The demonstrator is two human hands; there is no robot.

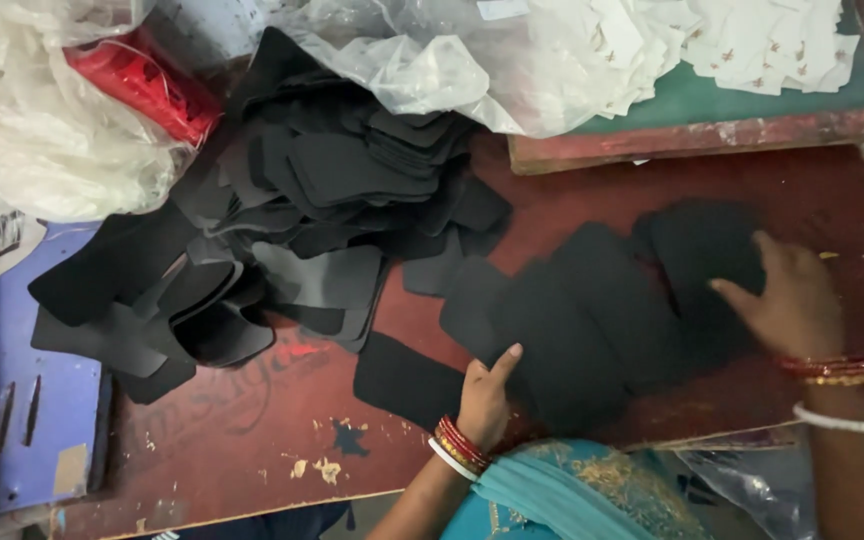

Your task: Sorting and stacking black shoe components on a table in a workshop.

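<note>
Left hand (pixel 484 392): ours, loosely open, fingertips on a black cut piece (pixel 562 345).
Right hand (pixel 790 300): open, flat on the piece beneath it.
Row: overlapped between our hands on the red surface (pixel 252 440).
Handling: we judge them light, floppy; pinch an edge.

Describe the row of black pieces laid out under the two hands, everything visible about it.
The row of black pieces is a run of flat, matte, dark cut-outs with rounded corners, looking like foam or felt sheet. They overlap one another like shingles, lying flat on the worn red table, from near its front edge toward the right. The left hand rests its fingers on the near pieces; the right hand lies spread, palm down, on the far end. A larger, loose heap of similar pieces sits apart, to the left.
</note>
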